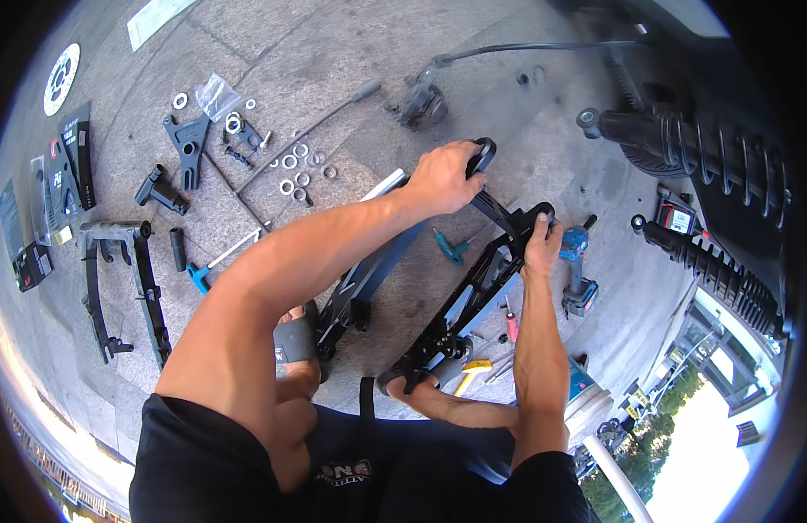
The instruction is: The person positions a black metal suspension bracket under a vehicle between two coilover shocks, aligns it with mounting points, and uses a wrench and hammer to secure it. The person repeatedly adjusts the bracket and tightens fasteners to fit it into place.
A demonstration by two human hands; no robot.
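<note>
A black two-armed swingarm (473,292) stands tilted between my lower legs, its near ends down by my feet. My left hand (447,178) is closed round its upper left end, by a round pivot eye. The fingers of my right hand (541,247) wrap the upper right end, just below the other round eye. Beneath the swingarm lies a T-handle hex key with a teal grip (451,247). To the right of my right hand lies a blue cordless driver (579,268). My left forearm hides part of the swingarm's left arm.
Metal rings (301,165), a triangular black plate (188,150) and a worn swingarm (147,279) lie on the paving at left. Coil-spring shock absorbers (682,144) hang from a dark vehicle at right. A yellow-headed hammer (476,367) and red screwdriver (512,326) lie near my right forearm.
</note>
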